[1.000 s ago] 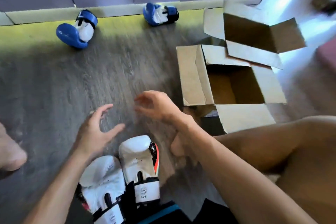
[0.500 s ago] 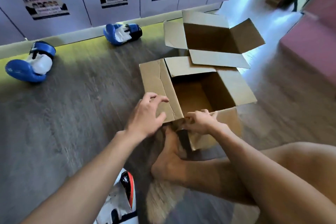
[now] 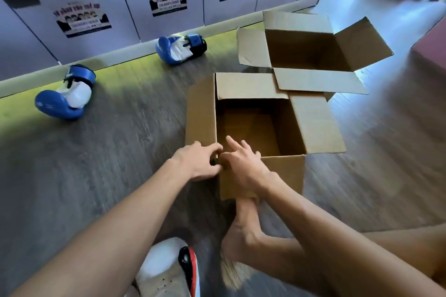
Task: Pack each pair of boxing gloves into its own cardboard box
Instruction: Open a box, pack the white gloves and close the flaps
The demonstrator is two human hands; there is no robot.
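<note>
white boxing glove (image 3: 164, 270) lies on the floor by my left forearm. my left hand (image 3: 198, 164) curls its fingers round the near cardboard box (image 3: 284, 176) at its left corner, seemingly gripping. my right hand (image 3: 241, 171) is beside it, fingers fairly straight over the rim. farther off are the second cardboard box (image 3: 301, 41), the left blue glove (image 3: 65, 100) and the right blue glove (image 3: 179, 49), near the lockers.

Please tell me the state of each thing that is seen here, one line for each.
near box: open, empty.
far box: open, nothing seen inside.
left blue glove: lying on floor, unpacked.
right blue glove: lying on floor, unpacked.
white glove: on floor below left arm, unpacked.
left hand: grips near box's corner.
right hand: fingers over near box's front edge.
</note>
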